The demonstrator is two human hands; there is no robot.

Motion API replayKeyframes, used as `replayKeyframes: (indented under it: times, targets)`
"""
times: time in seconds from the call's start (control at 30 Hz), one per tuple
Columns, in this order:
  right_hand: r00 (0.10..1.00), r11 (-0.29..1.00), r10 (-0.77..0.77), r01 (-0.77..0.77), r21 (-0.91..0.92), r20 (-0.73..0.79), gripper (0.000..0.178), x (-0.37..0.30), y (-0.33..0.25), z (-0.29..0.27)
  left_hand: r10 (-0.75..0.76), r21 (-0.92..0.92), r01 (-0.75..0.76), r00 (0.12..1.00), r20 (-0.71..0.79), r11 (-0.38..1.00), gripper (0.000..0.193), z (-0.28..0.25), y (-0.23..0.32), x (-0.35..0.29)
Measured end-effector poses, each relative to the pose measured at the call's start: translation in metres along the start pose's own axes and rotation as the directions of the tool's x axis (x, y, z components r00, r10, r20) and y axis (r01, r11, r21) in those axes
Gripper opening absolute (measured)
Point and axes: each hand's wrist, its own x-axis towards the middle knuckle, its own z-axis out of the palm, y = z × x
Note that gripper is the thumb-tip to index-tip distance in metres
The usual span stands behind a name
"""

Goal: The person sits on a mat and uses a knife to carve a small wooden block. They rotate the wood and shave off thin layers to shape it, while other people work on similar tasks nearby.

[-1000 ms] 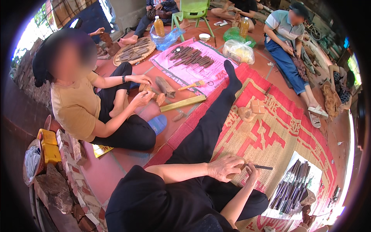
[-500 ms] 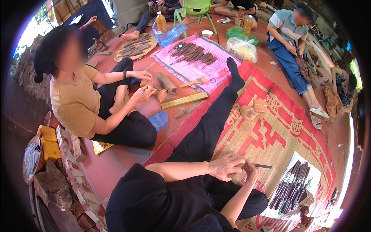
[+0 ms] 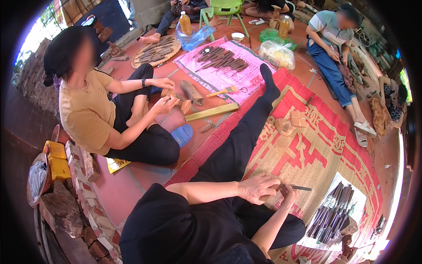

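Note:
My left hand [image 3: 258,186] is closed around a small brown piece of wood [image 3: 265,198], most of which its fingers hide. Close against it, my right hand [image 3: 288,196] grips a carving tool, whose dark, flat shaft [image 3: 302,188] sticks out to the right. The working end of the tool is hidden between the hands. Both hands are held low over my bent right leg. Ahead of them on the mat lie a square wooden block [image 3: 298,119] and a rounded, partly shaped wooden piece [image 3: 284,126].
Many dark carving tools [image 3: 332,215] lie on a white sheet at the right of the red-and-tan mat [image 3: 307,165]. More cover a pink cloth [image 3: 193,66] ahead. A person [image 3: 88,110] sits at the left, holding wood. A wooden bar [image 3: 212,112] and brush [image 3: 222,92] lie between.
My hands keep almost the same hold and place. The whole view has shifted slightly, and the person at the left has leaned a little.

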Motion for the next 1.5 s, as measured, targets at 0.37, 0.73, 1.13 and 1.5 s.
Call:
replayKeyframes:
  times: [0.37,0.73,1.13,1.5]
  targets:
    - [0.997,0.985,0.015,-0.027,0.172,0.074,0.014,0.004,-0.001,-0.007,-0.018,-0.025,0.018,1.0,-0.004,1.0,0.046,-0.001,-0.004,-0.005]
    - [0.999,0.999,0.019,-0.017,0.042,-0.043,0.014,0.014,0.009,-0.014,0.083,-0.009,-0.083,0.995,-0.057,0.996,0.045,-0.003,-0.003,0.001]
    - [0.988,0.994,0.055,-0.068,0.084,0.147,0.013,0.011,0.009,-0.007,0.037,-0.015,-0.038,0.999,-0.034,0.999,0.045,0.0,-0.004,-0.001]
    - [0.996,0.994,0.008,-0.018,0.105,0.093,0.016,0.012,0.015,-0.002,0.002,0.017,0.0,0.998,-0.066,1.0,0.044,-0.001,-0.003,0.0]
